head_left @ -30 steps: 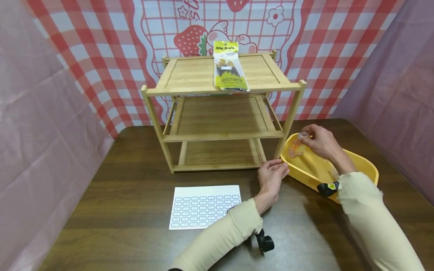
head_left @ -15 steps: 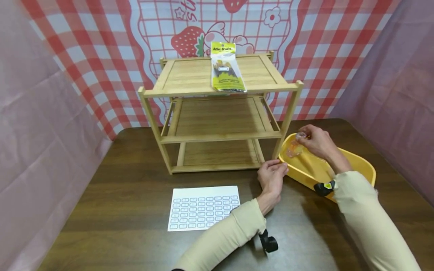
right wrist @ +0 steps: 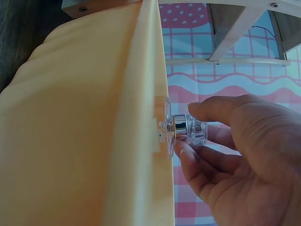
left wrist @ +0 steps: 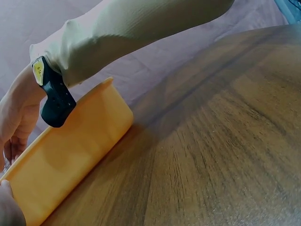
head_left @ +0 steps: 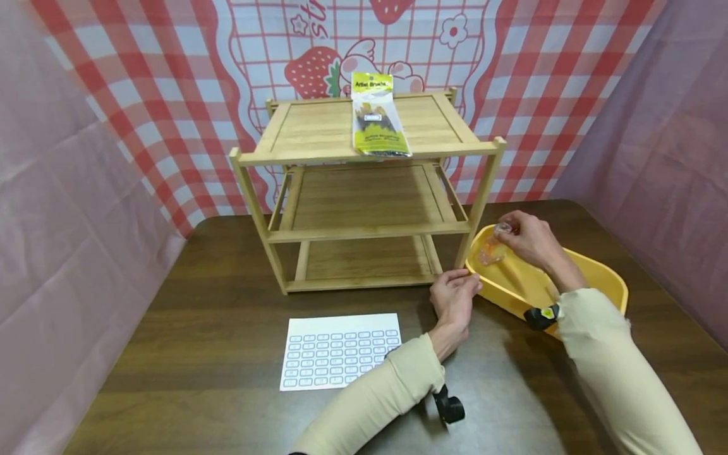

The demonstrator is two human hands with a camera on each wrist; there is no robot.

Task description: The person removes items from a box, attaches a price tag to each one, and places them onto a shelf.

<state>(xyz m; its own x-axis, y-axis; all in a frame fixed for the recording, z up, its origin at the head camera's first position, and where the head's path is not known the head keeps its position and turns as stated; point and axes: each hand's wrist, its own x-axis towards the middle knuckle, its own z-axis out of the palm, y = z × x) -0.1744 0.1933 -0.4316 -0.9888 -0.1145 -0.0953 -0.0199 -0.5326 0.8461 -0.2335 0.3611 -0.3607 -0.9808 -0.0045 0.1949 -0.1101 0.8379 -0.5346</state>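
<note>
A yellow tub (head_left: 591, 268) stands at the right of the table. My right hand (head_left: 531, 240) reaches over it and pinches the clear faceted cap (right wrist: 198, 131) of a small glass perfume bottle (head_left: 490, 251) between thumb and fingers. Below the cap a silver collar (right wrist: 180, 127) shows in the right wrist view. The bottle hangs inside the tub's near-left end; I cannot tell whether it touches the bottom. My left hand (head_left: 454, 300) holds the tub's rim at its left corner; in the left wrist view a fingertip (left wrist: 6, 187) lies against the wall.
A three-tier wooden shelf (head_left: 364, 235) stands left of the tub, close to its corner. On its top tier lies a packet of artist brushes (head_left: 376, 126) bearing a small white label. A sheet of printed labels (head_left: 335, 354) lies on the table (head_left: 216, 328), partly behind my left sleeve.
The whole scene shifts slightly left as the head view moves. Both hands keep their places at the tub, and the bottle stays pinched in my right hand.
</note>
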